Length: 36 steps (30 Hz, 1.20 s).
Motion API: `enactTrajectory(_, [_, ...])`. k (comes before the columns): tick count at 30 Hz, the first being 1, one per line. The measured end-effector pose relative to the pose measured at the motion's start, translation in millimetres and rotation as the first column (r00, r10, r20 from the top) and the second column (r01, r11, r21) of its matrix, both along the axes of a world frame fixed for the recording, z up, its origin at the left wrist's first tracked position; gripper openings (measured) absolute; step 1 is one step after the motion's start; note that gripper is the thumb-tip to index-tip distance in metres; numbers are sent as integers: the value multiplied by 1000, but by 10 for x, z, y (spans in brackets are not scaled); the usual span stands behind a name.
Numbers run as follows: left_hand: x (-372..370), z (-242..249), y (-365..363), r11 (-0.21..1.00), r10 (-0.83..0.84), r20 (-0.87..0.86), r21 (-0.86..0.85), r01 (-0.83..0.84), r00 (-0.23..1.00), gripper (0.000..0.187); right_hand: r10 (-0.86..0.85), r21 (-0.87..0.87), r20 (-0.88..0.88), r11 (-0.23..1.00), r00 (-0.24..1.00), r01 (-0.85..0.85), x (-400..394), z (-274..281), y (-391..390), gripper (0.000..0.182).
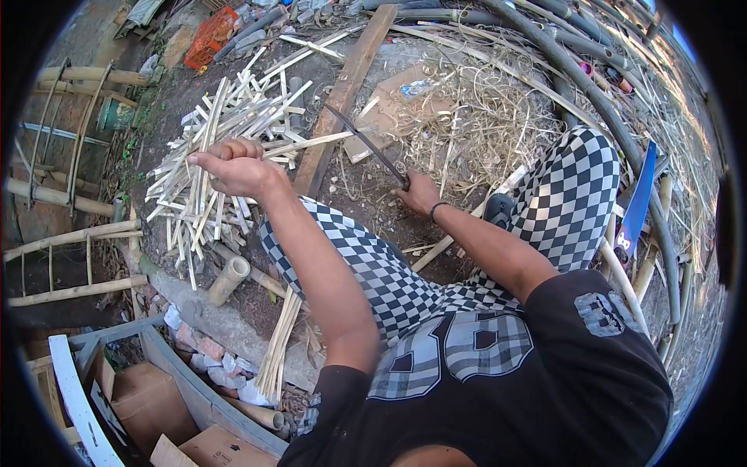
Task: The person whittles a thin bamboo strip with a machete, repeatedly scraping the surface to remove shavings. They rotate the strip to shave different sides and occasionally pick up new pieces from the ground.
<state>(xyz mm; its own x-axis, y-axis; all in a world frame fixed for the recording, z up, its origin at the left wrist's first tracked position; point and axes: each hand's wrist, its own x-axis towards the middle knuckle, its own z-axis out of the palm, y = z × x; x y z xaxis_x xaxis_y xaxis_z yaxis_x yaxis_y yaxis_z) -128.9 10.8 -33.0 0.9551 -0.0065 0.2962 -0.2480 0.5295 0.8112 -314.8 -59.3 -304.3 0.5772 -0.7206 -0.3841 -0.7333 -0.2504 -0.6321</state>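
Observation:
My left hand [237, 167] is closed, fingers curled and thumb pointing left, above a heap of split bamboo strips [206, 194]. A pale bamboo strip [315, 142] runs from behind this hand across a wooden plank [346, 82]; whether the fingers grip it is hidden. My right hand [420, 193], with a dark band at the wrist, is wrapped round the handle of a long knife [369, 148]. Its dark blade slants up and left over the plank, near the strip's right end. Both hands are apart.
Curly bamboo shavings [475, 117] and flattened cardboard [412, 101] lie beyond my right hand. A blue handsaw [638, 198] stands beside my checkered knee. Cut bamboo tubes [229, 280] lie at left, above a wooden frame [167, 354] with cardboard boxes [152, 405]. Long poles [580, 70] curve along the right.

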Motion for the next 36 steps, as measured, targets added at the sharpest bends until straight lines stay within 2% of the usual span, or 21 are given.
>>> enactTrajectory(2, [61,5,40,998,2,42,-63,1,999,59,-41,10,28,999,999,41,50,24,9,47])
enactTrajectory(5, [48,-4,30,999,37,13,-31,-37,999,58,-109,-77,55,991,992,113,110,-122,47,55])
enactTrajectory(8, [17,-68,-123,996,78,6,46,-78,997,55,-137,15,43,991,990,136,127,-152,40,63])
enactTrajectory(9, [23,-84,-124,996,77,5,46,-77,997,55,-77,103,66,992,995,70,139,-138,26,68])
enactTrajectory(10, [38,-95,-122,998,9,45,60,-11,999,56,-20,187,93,982,995,2,156,-130,25,72])
enactTrajectory(11, [49,-103,-135,996,-61,84,76,54,995,57,-22,186,91,983,996,5,182,-120,52,72])
enactTrajectory(13, [49,-113,-179,997,-38,62,73,33,997,57,-101,296,189,954,977,41,247,-47,126,75])
enactTrajectory(15, [58,-111,-188,996,-43,53,79,39,998,57,-78,237,171,971,982,36,251,65,189,73])
enactTrajectory(17, [82,-113,-172,996,-45,49,86,41,998,57,-16,-73,142,997,990,26,255,361,265,54])
enactTrajectory(21, [92,-139,-164,994,-70,64,92,64,995,56,47,-104,242,994,969,-22,320,894,295,49])
enactTrajectory(23, [75,-125,-174,994,-60,57,99,54,997,55,183,-132,288,980,940,-150,335,1038,286,48])
enactTrajectory(25, [66,-105,-168,995,-47,4,86,46,999,55,184,-131,270,980,945,-153,320,780,252,47])
enactTrajectory(27, [117,-149,-118,994,-43,33,99,40,999,55,179,-133,254,980,951,-149,269,342,176,46])
enactTrajectory(28, [131,-146,-81,995,-46,-4,84,46,999,55,111,-94,123,991,986,-100,238,91,126,46])
enactTrajectory(29, [163,-158,-60,996,-49,-42,67,51,998,54,44,-64,-14,997,999,-45,217,41,87,46])
enactTrajectory(32, [181,-169,-62,994,-55,-8,92,56,998,55,43,-61,-63,997,997,-47,179,63,7,48])
enactTrajectory(36, [93,-116,-80,992,-61,-29,112,64,998,52,66,-10,20,998,998,-65,282,269,50,47])
